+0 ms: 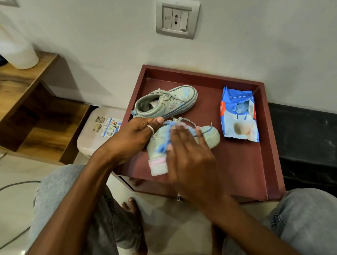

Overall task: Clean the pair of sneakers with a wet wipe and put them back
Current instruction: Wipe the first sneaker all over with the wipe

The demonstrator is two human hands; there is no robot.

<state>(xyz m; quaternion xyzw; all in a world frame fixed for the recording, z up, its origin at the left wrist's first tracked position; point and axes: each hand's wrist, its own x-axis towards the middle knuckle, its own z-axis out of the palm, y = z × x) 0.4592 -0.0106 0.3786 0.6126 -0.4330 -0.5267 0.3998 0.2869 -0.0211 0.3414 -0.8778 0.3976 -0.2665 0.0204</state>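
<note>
Two pale green sneakers lie on a dark red tray-like table (249,160). The far sneaker (167,102) rests on its side, toe to the right. The near sneaker (209,135) lies with its toe to the right. My left hand (135,134) grips its heel end. My right hand (189,156) lies over its side, fingers stretched, pressing a blue wet wipe (165,142) against it. The right hand is blurred. A blue wet wipe pack (238,118), its flap open, lies to the right on the table.
A pinkish plastic stool (96,134) stands left of the table. Further left is a wooden shelf (15,84) with a white bottle (15,45). A wall socket (176,17) is above. My knees and a bare foot are below, with a cable on the floor.
</note>
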